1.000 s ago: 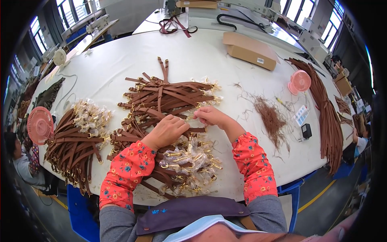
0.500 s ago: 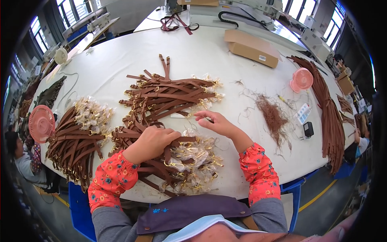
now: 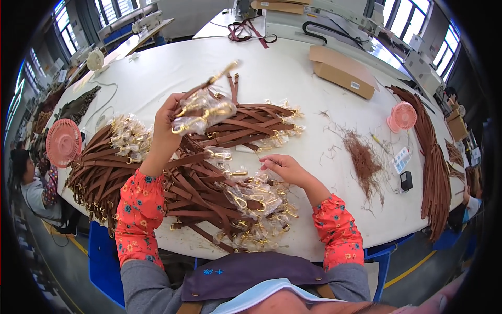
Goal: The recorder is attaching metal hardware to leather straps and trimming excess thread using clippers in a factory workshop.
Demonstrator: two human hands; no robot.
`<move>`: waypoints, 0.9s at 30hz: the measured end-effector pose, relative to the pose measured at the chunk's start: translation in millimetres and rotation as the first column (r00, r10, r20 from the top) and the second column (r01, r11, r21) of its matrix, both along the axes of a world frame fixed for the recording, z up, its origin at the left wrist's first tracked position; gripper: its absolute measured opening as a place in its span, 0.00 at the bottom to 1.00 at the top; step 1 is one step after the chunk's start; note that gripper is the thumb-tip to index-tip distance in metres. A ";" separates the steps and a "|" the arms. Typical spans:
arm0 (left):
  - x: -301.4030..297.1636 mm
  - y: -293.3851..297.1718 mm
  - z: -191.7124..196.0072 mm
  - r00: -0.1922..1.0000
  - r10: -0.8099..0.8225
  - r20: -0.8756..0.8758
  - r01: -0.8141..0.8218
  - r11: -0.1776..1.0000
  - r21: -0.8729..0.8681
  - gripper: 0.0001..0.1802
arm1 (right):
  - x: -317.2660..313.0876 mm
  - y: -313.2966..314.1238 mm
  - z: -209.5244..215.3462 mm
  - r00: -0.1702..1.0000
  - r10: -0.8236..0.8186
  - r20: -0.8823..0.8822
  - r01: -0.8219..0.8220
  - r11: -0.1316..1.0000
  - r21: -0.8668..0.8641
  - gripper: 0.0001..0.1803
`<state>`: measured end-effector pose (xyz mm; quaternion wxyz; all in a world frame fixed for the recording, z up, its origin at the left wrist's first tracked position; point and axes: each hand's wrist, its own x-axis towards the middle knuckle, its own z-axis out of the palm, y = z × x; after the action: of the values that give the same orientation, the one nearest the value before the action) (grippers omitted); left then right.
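My left hand (image 3: 166,121) is closed round a few brown straps (image 3: 194,93), lifted above the table. Gold clasps in clear plastic wrap (image 3: 206,112) bunch at its fingers, and one strap end points up and away, slightly blurred. Lower and to the right, my right hand (image 3: 285,168) hovers by the near pile, its thumb and fingers pinched together; what they hold, if anything, I cannot make out. Beneath both hands lies the near pile of brown straps (image 3: 196,191), its wrapped gold clasps (image 3: 259,201) toward the right. Another strap pile (image 3: 246,123) lies just beyond.
A third strap pile (image 3: 99,162) sits left, beside a pink fan (image 3: 64,142). Rightward are a heap of brown thread scraps (image 3: 362,159), another pink fan (image 3: 402,116), a black block (image 3: 406,181) and a long strap bundle (image 3: 431,172). A cardboard box (image 3: 342,73) stands at the back.
My left hand has risen up and left from the near pile, now with straps and wrapped clasps in it. My right hand has dropped slightly, its fingers drawn together. The view has shifted a little.
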<state>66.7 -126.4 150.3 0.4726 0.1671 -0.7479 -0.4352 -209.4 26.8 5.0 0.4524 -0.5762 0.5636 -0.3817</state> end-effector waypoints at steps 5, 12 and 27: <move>7.3 -5.3 13.0 0.899 0.385 0.208 -0.321 0.903 -0.286 0.17 | 2.4 -3.0 14.4 0.998 -0.062 -0.027 0.061 0.997 -0.050 0.19; -19.6 16.4 29.7 0.683 0.377 0.626 -0.081 0.890 -0.448 0.19 | 47.6 -14.9 76.7 0.891 -0.034 0.453 0.105 0.985 -0.134 0.16; -13.6 16.5 25.6 0.886 -0.450 0.114 0.276 0.707 0.651 0.31 | 60.0 -20.3 53.3 0.514 -0.132 0.847 0.012 0.989 0.147 0.22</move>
<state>53.2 -109.9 175.9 0.1915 0.2168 -0.6376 -0.7140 -149.5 6.5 58.4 0.6889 -0.2615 0.3143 -0.5985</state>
